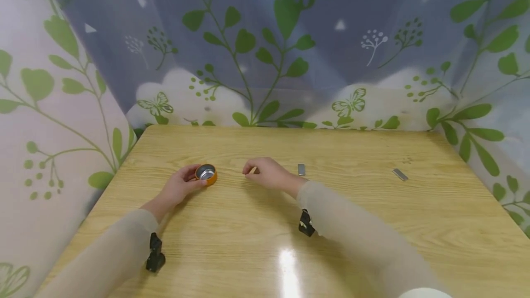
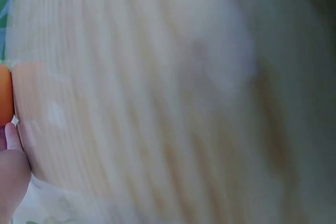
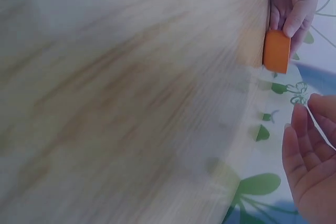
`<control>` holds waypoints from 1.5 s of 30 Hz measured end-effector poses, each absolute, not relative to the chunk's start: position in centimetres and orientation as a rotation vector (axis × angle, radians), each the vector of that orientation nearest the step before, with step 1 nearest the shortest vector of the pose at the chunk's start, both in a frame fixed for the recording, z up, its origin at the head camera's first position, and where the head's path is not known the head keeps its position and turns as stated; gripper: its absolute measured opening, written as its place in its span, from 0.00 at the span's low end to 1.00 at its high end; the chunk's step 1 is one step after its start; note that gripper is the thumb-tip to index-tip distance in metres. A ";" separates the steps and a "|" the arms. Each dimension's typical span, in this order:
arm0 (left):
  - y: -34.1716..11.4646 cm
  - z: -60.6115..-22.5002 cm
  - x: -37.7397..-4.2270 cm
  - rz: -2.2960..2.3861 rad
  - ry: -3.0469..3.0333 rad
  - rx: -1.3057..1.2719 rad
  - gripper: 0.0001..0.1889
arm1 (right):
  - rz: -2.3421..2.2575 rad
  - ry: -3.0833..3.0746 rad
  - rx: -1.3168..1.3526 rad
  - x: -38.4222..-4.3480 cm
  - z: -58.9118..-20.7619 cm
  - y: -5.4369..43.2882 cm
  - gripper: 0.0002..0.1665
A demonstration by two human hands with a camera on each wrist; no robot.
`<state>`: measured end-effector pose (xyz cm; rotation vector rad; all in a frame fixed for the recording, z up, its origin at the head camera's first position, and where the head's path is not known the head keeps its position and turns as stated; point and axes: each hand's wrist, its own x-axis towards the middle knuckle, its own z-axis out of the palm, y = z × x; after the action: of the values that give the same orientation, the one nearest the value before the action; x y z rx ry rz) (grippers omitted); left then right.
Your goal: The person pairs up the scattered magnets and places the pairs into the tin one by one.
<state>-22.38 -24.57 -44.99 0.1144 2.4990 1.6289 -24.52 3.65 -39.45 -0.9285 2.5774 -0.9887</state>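
My left hand (image 1: 182,184) holds a small round orange bowl (image 1: 212,179) with a shiny metal inside, its thumb at the near rim and its fingers round the left side. The bowl sits upright on the wooden table. In the right wrist view the same orange bowl (image 3: 276,51) shows from the side, with the left hand (image 3: 296,3) on it. To the right of the bowl, apart from it, my right hand (image 1: 267,173) hovers over the table. Its fingers (image 3: 298,150) are loosely bent, and I see nothing held between them.
A small grey rectangular piece (image 1: 301,169) lies just beyond the right wrist. Another grey piece (image 1: 400,174) lies farther right, near some tiny pale bits (image 1: 407,160). The wooden table (image 1: 232,243) meets a leaf-patterned curtain (image 1: 265,59) at its back and sides.
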 end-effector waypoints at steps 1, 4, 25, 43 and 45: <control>-24.5 -44.9 -22.4 1.624 2.500 0.114 0.37 | -0.998 2.572 -0.922 -24.4 -39.5 4.1 0.08; -24.1 -44.6 -22.4 1.624 2.501 0.118 0.36 | -0.997 2.584 -0.916 -24.2 -39.6 5.5 0.09; -24.2 -43.2 -22.2 1.525 2.509 0.148 0.40 | -0.995 2.639 -0.904 -23.1 -40.2 12.3 0.07; -24.7 -41.1 -22.0 1.427 2.668 0.182 0.39 | -0.891 2.747 -0.778 -22.4 -39.8 18.7 0.08; -24.3 -40.6 -22.0 1.383 2.718 0.204 0.39 | -0.851 2.784 -0.757 -22.5 -39.8 19.8 0.09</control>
<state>-21.99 -24.33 -40.60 0.2041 2.7179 1.3826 -22.52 19.77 -39.83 -0.7571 2.7841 -0.8511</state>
